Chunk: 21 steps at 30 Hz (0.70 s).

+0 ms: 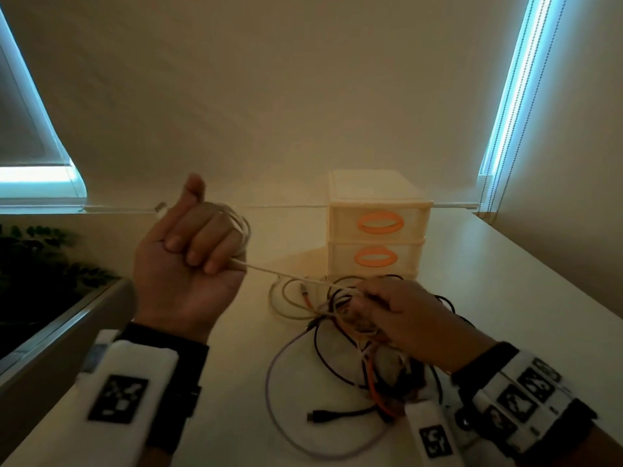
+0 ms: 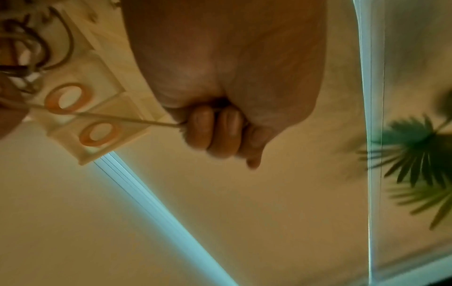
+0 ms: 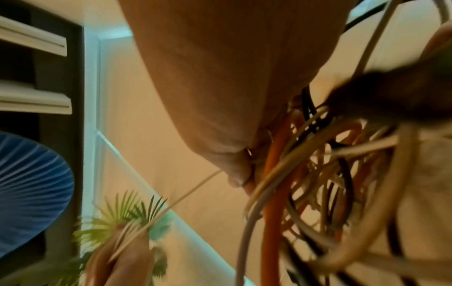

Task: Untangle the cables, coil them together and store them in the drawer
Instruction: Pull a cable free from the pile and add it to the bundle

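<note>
My left hand (image 1: pixel 188 244) is raised palm-up over the table and grips a coiled white cable (image 1: pixel 241 227), its plug poking out behind the fingers. A taut strand of that cable (image 1: pixel 269 271) runs down to my right hand (image 1: pixel 397 315), which pinches into a tangle of cables (image 1: pixel 364 358) on the table: white, black, orange and a pale lilac one (image 1: pixel 279 358). In the left wrist view the curled fingers (image 2: pixel 215 133) close on the strand (image 2: pixel 110 117). The right wrist view shows the tangle (image 3: pixel 318 174) under my hand. A cream drawer unit (image 1: pixel 377 230) with orange handles stands behind.
The white table (image 1: pixel 505 281) extends right toward a wall. A window with blinds (image 1: pixel 515 96) is at back right, another at left. Green plants (image 1: pixel 40 257) sit beyond the table's left edge. A black plug (image 1: pixel 317 416) lies near the front.
</note>
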Each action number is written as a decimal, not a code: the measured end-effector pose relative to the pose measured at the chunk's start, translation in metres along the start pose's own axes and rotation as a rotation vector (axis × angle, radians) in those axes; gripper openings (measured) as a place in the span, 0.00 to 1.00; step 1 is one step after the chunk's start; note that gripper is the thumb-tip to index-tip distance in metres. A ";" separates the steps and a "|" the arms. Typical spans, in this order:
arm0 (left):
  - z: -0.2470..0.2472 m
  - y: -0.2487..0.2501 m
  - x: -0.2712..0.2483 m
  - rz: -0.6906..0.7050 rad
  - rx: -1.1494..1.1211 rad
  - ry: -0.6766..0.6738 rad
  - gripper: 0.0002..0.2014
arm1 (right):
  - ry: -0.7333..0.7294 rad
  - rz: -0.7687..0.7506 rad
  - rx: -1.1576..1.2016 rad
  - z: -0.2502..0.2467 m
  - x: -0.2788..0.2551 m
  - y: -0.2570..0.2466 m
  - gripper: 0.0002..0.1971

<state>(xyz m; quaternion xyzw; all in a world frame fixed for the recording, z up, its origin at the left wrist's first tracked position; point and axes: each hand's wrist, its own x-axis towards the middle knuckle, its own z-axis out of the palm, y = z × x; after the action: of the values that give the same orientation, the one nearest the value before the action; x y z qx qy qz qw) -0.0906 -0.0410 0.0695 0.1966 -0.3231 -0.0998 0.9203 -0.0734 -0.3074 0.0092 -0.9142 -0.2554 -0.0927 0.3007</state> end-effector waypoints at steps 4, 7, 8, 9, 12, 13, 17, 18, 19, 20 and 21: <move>0.007 -0.010 -0.008 -0.310 0.330 -0.029 0.24 | 0.149 0.268 0.351 -0.016 0.003 0.005 0.17; 0.008 -0.045 -0.016 -0.545 0.853 -0.021 0.27 | 0.252 0.302 0.565 -0.025 0.002 -0.002 0.20; 0.012 -0.056 -0.018 -0.625 0.979 -0.048 0.25 | 0.258 0.281 0.617 -0.027 0.000 -0.006 0.21; 0.011 -0.065 -0.018 -0.682 1.076 -0.050 0.24 | 0.255 0.254 0.652 -0.029 -0.001 -0.009 0.21; -0.002 -0.072 -0.017 -0.669 1.191 0.087 0.30 | 0.242 0.092 0.601 -0.035 -0.008 -0.022 0.21; -0.005 -0.071 -0.016 -0.617 1.242 0.123 0.28 | 0.218 0.012 0.559 -0.036 -0.011 -0.027 0.18; 0.001 -0.070 -0.008 -0.344 1.135 0.289 0.19 | -0.017 -0.278 0.294 -0.027 -0.025 -0.053 0.16; 0.002 -0.070 -0.005 -0.279 1.086 0.302 0.21 | -0.078 -0.307 0.215 -0.021 -0.025 -0.056 0.16; 0.001 -0.069 -0.003 -0.215 1.007 0.312 0.22 | -0.133 -0.320 0.142 -0.015 -0.024 -0.056 0.15; 0.002 -0.067 -0.002 -0.154 0.887 0.311 0.22 | -0.167 -0.324 0.074 -0.010 -0.022 -0.054 0.14; 0.001 -0.064 -0.002 -0.112 0.753 0.325 0.22 | -0.154 -0.326 0.034 -0.008 -0.020 -0.052 0.13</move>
<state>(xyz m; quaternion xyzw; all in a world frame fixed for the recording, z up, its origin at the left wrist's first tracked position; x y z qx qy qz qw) -0.0965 -0.0988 0.0422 0.5502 -0.1764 0.0077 0.8161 -0.1179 -0.2846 0.0349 -0.8599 -0.4240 -0.0655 0.2767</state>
